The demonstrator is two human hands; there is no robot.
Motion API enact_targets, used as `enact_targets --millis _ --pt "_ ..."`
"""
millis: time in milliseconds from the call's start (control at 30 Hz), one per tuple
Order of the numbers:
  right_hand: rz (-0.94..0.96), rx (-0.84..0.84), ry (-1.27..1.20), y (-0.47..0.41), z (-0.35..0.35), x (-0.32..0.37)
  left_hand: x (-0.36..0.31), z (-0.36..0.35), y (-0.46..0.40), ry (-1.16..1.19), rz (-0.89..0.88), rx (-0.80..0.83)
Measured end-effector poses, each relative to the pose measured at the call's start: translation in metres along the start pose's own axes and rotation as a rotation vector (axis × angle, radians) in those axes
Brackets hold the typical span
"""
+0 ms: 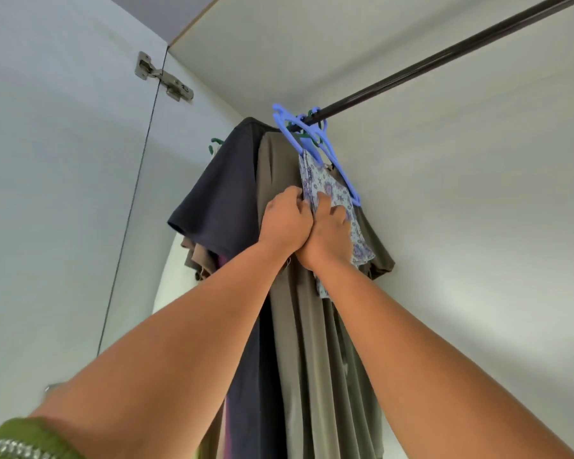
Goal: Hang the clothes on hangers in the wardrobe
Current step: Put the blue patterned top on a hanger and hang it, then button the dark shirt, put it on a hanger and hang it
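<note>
Reaching up side by side, both hands work at the floral garment (337, 197) draped on the blue hanger (315, 144). The left hand (287, 220) curls its fingers round the cloth's left edge; the right hand (328, 236) seems to pinch the fabric, thumb raised. That hanger hooks over the dark rod (444, 58) at the wardrobe's far left, beside an olive dress (299, 326) and a navy T-shirt (222, 193).
</note>
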State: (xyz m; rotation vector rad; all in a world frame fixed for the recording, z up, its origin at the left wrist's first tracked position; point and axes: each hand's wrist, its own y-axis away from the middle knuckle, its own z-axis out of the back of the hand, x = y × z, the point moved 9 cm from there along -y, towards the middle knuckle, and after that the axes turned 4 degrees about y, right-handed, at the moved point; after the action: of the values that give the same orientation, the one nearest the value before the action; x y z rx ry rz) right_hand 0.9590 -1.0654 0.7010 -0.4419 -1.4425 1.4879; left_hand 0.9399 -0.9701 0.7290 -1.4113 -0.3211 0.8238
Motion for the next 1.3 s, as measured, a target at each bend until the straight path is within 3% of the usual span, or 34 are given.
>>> enact_targets --millis 233,367,567,833,1067,1300 --pt "-0.050 -0.110 -0.169 0.066 0.022 0.032 -0.030 0.080 0.075 -0.318 -0.275 -0.248" --pt "0.018 -0.159 -0.170 0.113 0.040 0.083 -0.029 0.144 0.113 -0.480 -0.269 -0.263" --pt "0.138 -0.103 -0.204 0.206 0.044 0.195 -0.011 0.269 0.193 -0.750 -0.103 -0.136" --pt "0.292 0.185 -0.459 0.399 0.035 0.395 0.018 0.515 0.368 -1.252 0.166 0.042" --pt "0.382 0.358 -0.772 0.605 0.070 0.569 -0.008 0.737 0.553 -1.631 0.399 0.083" --pt "0.527 0.722 -0.927 0.812 0.075 0.728 -0.011 0.898 0.696 -1.816 0.724 0.029"
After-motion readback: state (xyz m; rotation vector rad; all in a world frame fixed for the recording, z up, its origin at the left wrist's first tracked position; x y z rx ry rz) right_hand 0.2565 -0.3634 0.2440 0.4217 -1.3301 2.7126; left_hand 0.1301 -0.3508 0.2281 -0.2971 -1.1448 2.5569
